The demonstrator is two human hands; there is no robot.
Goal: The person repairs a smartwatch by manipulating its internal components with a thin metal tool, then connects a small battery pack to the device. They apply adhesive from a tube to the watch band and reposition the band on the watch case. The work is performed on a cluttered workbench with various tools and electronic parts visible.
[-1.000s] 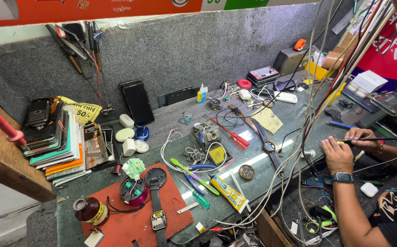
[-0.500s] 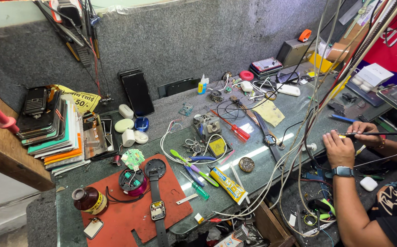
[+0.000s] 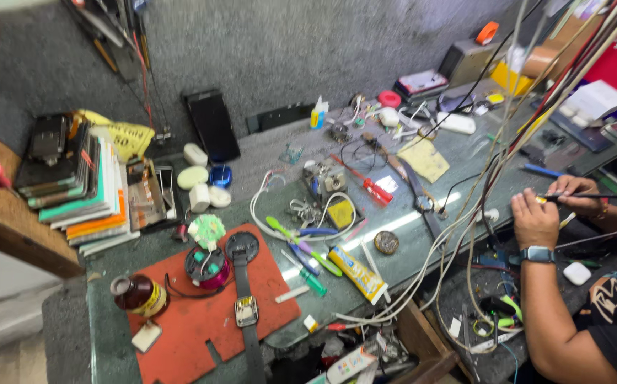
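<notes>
A worn red rubber work mat (image 3: 195,320) is lying at the near left of the cluttered glass-topped bench (image 3: 422,227) and serving here as the landmark; to the far left of it and further back, a slanted stack of thin coloured boxes and phone parts (image 3: 74,181) is leaning by the wooden ledge; on the mat's left edge a small brown glass bottle (image 3: 138,295) is lying on its side; on the mat's middle a black-strapped wristwatch with a square case (image 3: 244,309) is stretching from top to bottom; just right of the mat, a yellow glue tube (image 3: 357,274) is lying slantwise, with green and blue plastic-handled tools (image 3: 305,252) just behind it; well right of the mat, past a hanging bundle of white and black cables (image 3: 465,235), the person's left hand (image 3: 534,222), wearing a dark smartwatch (image 3: 537,254) at the wrist, is resting knuckles up with its fingers curled, though I cannot tell whether it is gripping anything; furthest right of the mat, the right hand (image 3: 577,195) is clamping a slim black pen-shaped tool with a cord (image 3: 586,195) between closed fingers, its tip pointing towards the left hand, just above the bench's right end.
</notes>
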